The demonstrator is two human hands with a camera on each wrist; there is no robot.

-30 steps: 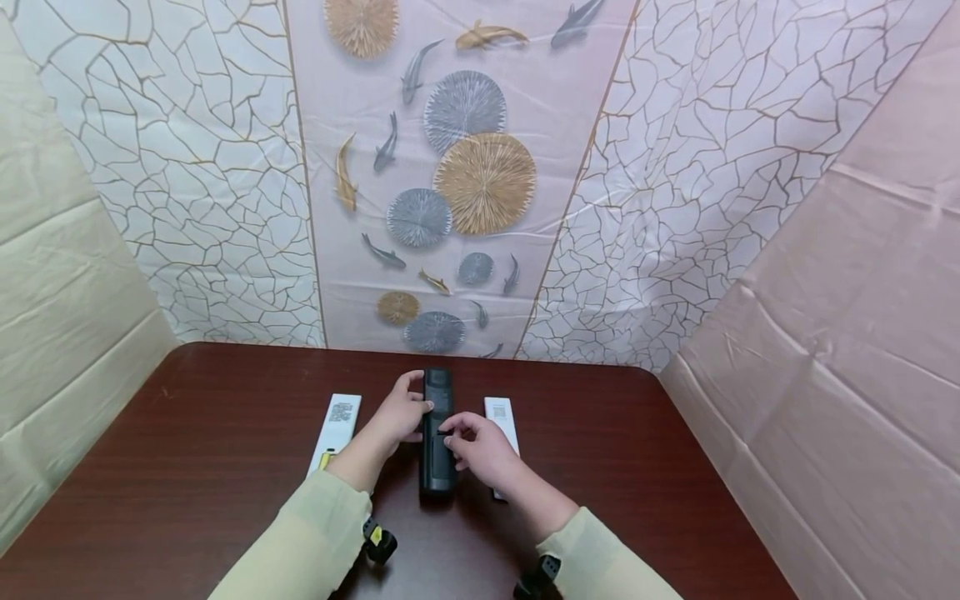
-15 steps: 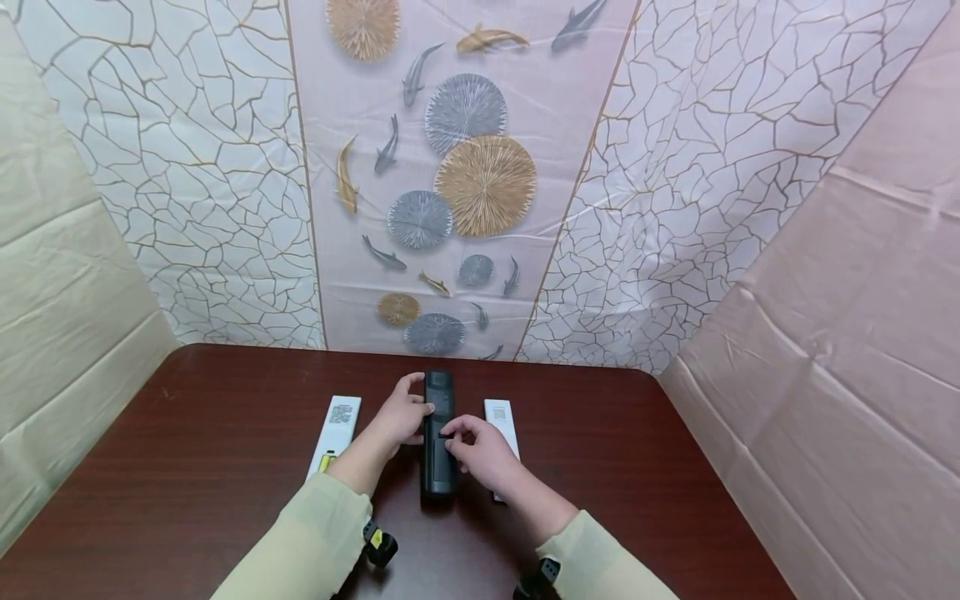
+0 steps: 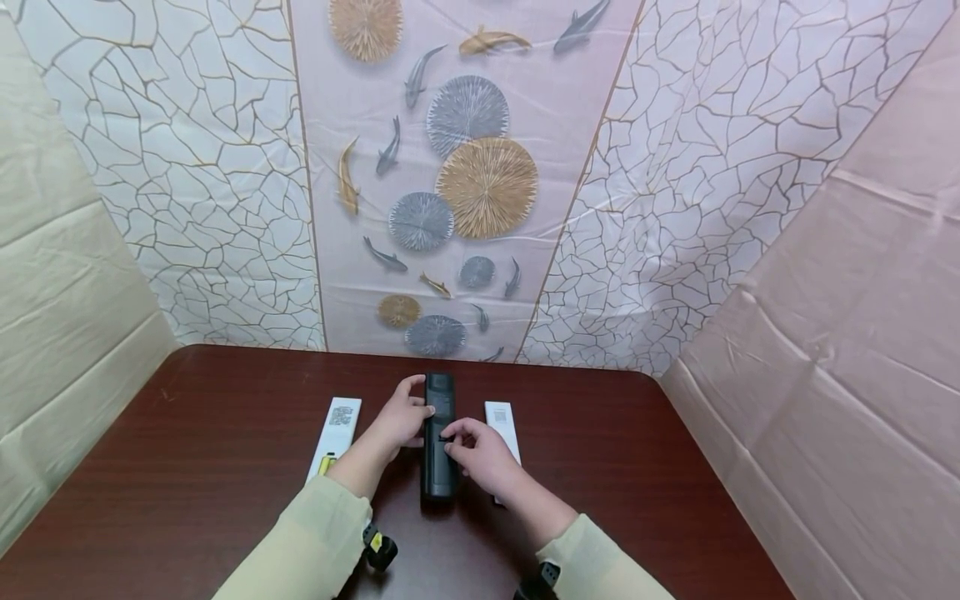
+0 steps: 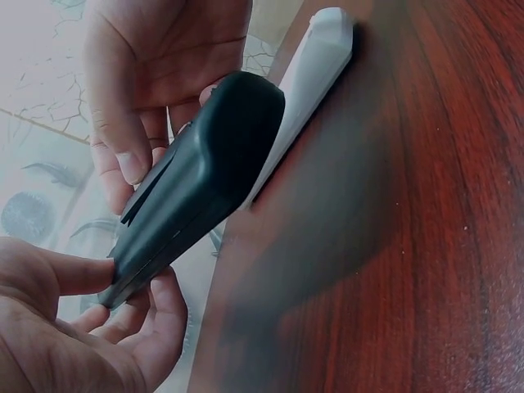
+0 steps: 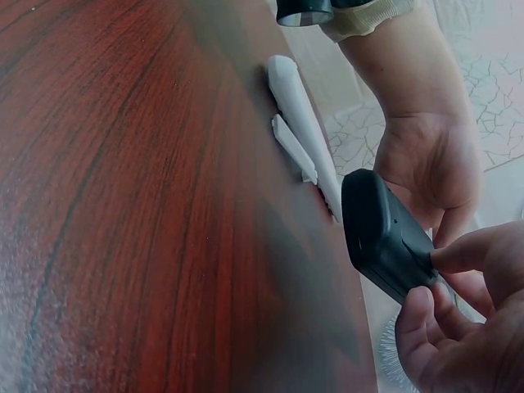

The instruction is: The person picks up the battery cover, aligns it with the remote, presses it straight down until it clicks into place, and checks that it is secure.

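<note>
A black remote control (image 3: 438, 467) is held above the table, its back facing up. My left hand (image 3: 401, 421) grips it near its far end, thumb on the back and fingers curled beneath, as the left wrist view (image 4: 106, 319) shows. My right hand (image 3: 483, 454) is at the middle of the back. Its thumb and forefinger pinch the battery cover (image 4: 149, 192), which stands tilted up from the body in the left wrist view. The compartment under the cover is hidden.
A white remote control (image 3: 333, 433) lies left with a yellow battery (image 3: 326, 463) by its near part. Another white remote control (image 3: 502, 425) lies right, partly behind my right hand. The right wrist view shows a loose white cover (image 5: 293, 149). Patterned cloth (image 3: 487, 183) hangs behind the table (image 3: 187, 467).
Almost nothing differs. The whole scene sits slightly lower in the head view; both hands keep their places on the black remote control.
</note>
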